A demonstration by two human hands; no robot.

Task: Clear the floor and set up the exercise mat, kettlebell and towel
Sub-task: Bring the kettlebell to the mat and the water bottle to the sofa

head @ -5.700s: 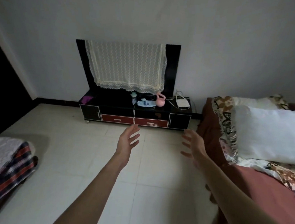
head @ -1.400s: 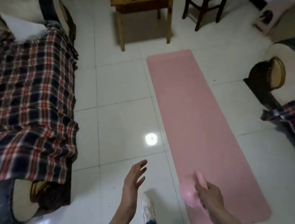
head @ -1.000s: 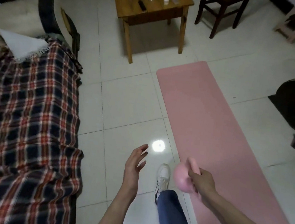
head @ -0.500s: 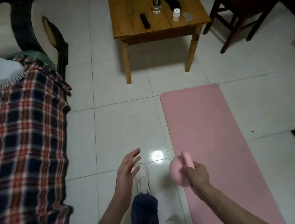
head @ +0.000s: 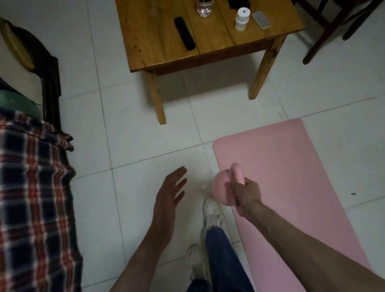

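**Kettlebell carried at the mat's near-left corner**

White tiled floor [head: 140, 141], dim light. Pink exercise mat [head: 299, 190] lies flat on the right, running from mid-frame down to the lower right edge. Right hand [head: 245, 194] clenched round the handle of a pink kettlebell [head: 224, 188], held above the floor over the mat's left edge; likely not touching the floor, but blur makes it hard to tell. Left hand [head: 168, 195] empty, fingers spread, palm turned inward, just left of the kettlebell and apart from it. White shoe [head: 212, 211] and blue trouser leg [head: 221, 260] sit below the kettlebell, beside the mat. Wooden desk [head: 161, 38] at top carries a water bottle [head: 204, 0], black remote [head: 184, 33], small white bottle [head: 241, 18] and phone [head: 261, 18]. Plaid blanket [head: 19, 200] covers furniture on the left.
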